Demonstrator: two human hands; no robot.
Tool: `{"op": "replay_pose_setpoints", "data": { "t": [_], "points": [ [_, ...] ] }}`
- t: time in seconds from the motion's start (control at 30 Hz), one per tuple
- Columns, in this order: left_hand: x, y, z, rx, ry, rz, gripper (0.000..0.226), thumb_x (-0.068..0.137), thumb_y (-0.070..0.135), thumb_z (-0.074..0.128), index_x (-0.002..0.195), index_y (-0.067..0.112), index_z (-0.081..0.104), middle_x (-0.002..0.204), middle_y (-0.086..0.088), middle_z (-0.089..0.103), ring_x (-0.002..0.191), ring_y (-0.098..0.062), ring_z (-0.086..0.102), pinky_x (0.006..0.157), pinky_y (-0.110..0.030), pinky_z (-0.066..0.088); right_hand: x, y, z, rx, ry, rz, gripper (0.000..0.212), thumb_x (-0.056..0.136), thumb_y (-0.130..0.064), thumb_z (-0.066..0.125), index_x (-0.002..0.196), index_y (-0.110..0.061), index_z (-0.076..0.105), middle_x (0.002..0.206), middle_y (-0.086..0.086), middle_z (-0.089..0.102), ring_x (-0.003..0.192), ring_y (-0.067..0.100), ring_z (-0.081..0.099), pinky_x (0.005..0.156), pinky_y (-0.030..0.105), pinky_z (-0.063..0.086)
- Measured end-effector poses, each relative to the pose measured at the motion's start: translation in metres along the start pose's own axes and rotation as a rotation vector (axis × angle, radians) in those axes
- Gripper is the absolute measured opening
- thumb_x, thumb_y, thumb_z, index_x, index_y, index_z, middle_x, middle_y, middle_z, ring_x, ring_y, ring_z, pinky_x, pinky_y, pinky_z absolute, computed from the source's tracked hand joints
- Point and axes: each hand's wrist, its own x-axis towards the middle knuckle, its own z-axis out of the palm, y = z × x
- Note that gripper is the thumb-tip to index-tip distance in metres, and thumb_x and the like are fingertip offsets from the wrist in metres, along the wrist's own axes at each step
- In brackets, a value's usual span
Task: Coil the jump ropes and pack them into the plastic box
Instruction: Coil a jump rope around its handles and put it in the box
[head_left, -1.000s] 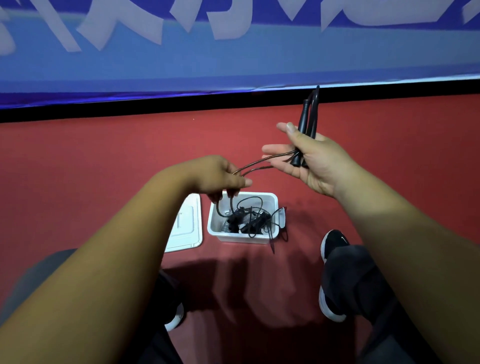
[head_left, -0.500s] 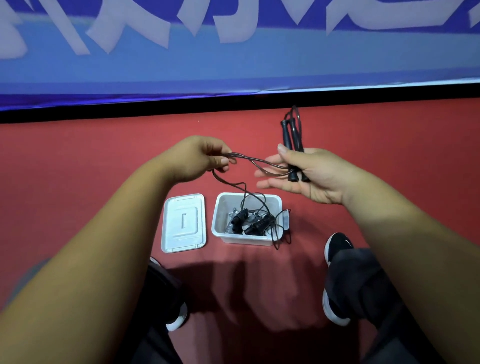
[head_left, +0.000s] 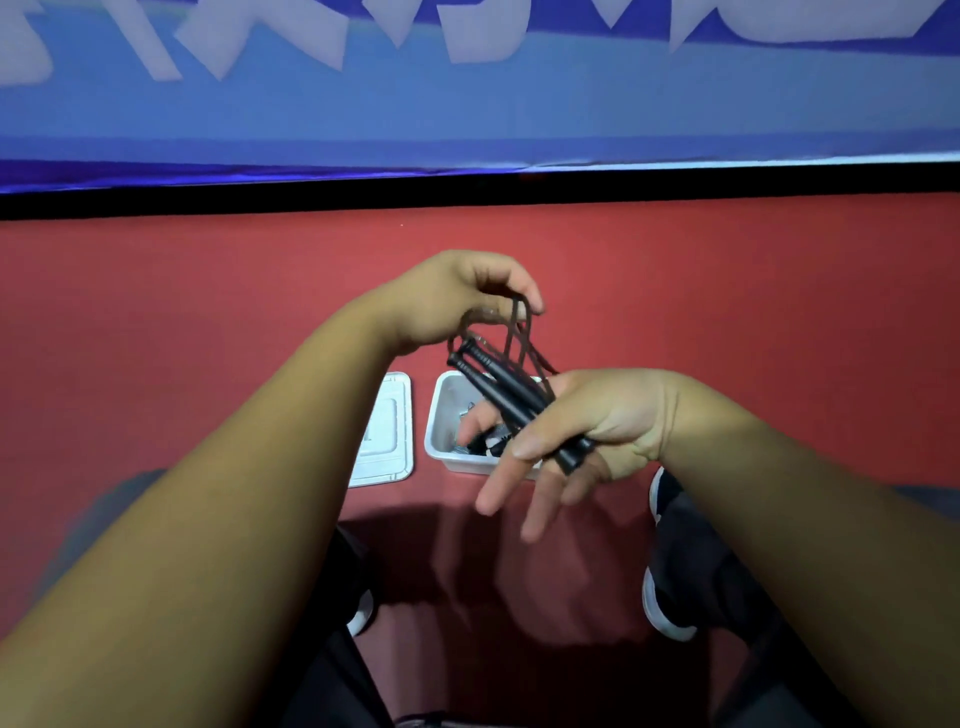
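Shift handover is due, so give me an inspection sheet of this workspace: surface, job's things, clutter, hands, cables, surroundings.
Surface: red floor, shadowed near the legs.
Job's things: rope held above the box, handles together, cord looped; dark items in box, mostly hidden; lid lies left of box.
Clutter: nothing seen.
Hands: left hand pinches the cord loops; right hand holds the handles under its thumb, fingers spread.
Cables: nothing seen.
Surroundings: blue banner behind; shoes either side below.
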Motion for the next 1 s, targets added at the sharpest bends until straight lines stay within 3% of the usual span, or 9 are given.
{"op": "replay_pose_setpoints", "data": {
  "t": [0.1, 0.2, 0.27, 0.33, 0.47, 0.67, 0.83, 0.9, 1.0],
  "points": [
    [0.004, 0.009, 0.003, -0.036, -0.039, 0.003, 0.021, 0.092, -0.005, 0.071, 0.1, 0.013, 0.077, 0.112, -0.017, 0.076, 0.104, -0.021, 0.071, 0.099, -0.03, 0.055, 0.01, 0.005, -0.002, -0.06, 0.021, 0.041, 0.014, 0.104, -0.006, 0.057, 0.111, -0.017, 0.052, 0.134, 0.028, 0.068, 0.079, 0.026, 0.08, 0.052, 0.019, 0.06],
    [0.004, 0.019, 0.0, -0.035, -0.032, 0.016, 0.021, 0.087, -0.006, 0.075, 0.097, 0.012, 0.078, 0.104, -0.014, 0.078, 0.095, -0.015, 0.071, 0.093, -0.026, 0.055, 0.014, 0.008, -0.009, -0.126, 0.11, 0.044, 0.017, 0.105, -0.011, 0.06, 0.093, -0.015, 0.049, 0.135, 0.024, 0.068, 0.07, 0.012, 0.077, 0.05, 0.015, 0.056],
    [0.002, 0.026, -0.003, -0.015, -0.007, 0.034, 0.02, 0.084, -0.005, 0.078, 0.096, 0.011, 0.079, 0.101, -0.016, 0.078, 0.092, -0.015, 0.072, 0.091, -0.026, 0.056, 0.014, 0.008, -0.01, -0.105, 0.191, 0.044, 0.01, 0.104, -0.016, 0.061, 0.101, -0.011, 0.053, 0.13, 0.024, 0.071, 0.071, 0.01, 0.076, 0.052, 0.015, 0.057],
    [-0.002, 0.031, -0.007, 0.001, 0.021, 0.044, 0.02, 0.084, -0.007, 0.078, 0.096, 0.009, 0.079, 0.097, -0.016, 0.078, 0.089, -0.014, 0.073, 0.087, -0.024, 0.056, 0.014, 0.009, -0.012, -0.072, 0.302, 0.04, 0.02, 0.105, -0.022, 0.059, 0.115, -0.005, 0.055, 0.118, 0.023, 0.076, 0.07, 0.009, 0.075, 0.053, 0.015, 0.058],
    [-0.009, 0.036, -0.013, 0.068, 0.075, 0.071, 0.023, 0.081, -0.01, 0.077, 0.095, 0.008, 0.08, 0.093, -0.008, 0.077, 0.083, -0.013, 0.072, 0.081, -0.024, 0.055, 0.02, 0.008, -0.019, -0.055, 0.55, -0.004, 0.03, 0.099, -0.035, 0.067, 0.091, -0.006, 0.063, 0.085, 0.012, 0.074, 0.06, 0.008, 0.067, 0.048, 0.015, 0.055],
    [-0.018, 0.042, -0.017, 0.276, 0.083, 0.084, 0.024, 0.081, 0.002, 0.084, 0.094, 0.022, 0.082, 0.092, 0.008, 0.069, 0.079, -0.011, 0.066, 0.076, -0.024, 0.053, 0.022, -0.001, -0.03, 0.099, 0.768, -0.158, 0.03, 0.098, -0.036, 0.073, 0.084, -0.013, 0.059, 0.079, 0.006, 0.072, 0.06, 0.006, 0.063, 0.049, 0.017, 0.054],
    [-0.021, 0.035, -0.02, 0.483, 0.038, -0.008, 0.025, 0.086, 0.009, 0.08, 0.1, 0.03, 0.081, 0.088, 0.017, 0.068, 0.07, -0.005, 0.061, 0.068, -0.017, 0.047, 0.021, -0.002, -0.043, 0.304, 0.822, -0.276, 0.016, 0.104, -0.028, 0.067, 0.098, -0.02, 0.055, 0.067, -0.004, 0.054, 0.051, 0.004, 0.045, 0.048, 0.021, 0.054],
    [-0.017, 0.027, -0.017, 0.683, 0.051, -0.076, 0.018, 0.088, 0.015, 0.079, 0.104, 0.025, 0.078, 0.087, 0.012, 0.071, 0.08, -0.011, 0.067, 0.075, -0.026, 0.052, 0.02, -0.004, -0.043, 0.332, 0.793, -0.309, 0.012, 0.105, -0.03, 0.065, 0.105, -0.019, 0.059, 0.067, -0.006, 0.044, 0.051, 0.004, 0.034, 0.04, 0.016, 0.038],
    [-0.012, 0.013, -0.004, 0.883, 0.065, -0.225, 0.016, 0.1, 0.023, 0.059, 0.11, 0.021, 0.071, 0.081, 0.004, 0.074, 0.078, -0.02, 0.073, 0.077, -0.036, 0.059, 0.021, -0.006, -0.038, 0.317, 0.728, -0.398, 0.034, 0.106, -0.031, 0.062, 0.137, -0.016, 0.061, 0.067, -0.006, 0.036, 0.051, 0.005, 0.026, 0.039, 0.017, 0.018]
  ]
}}
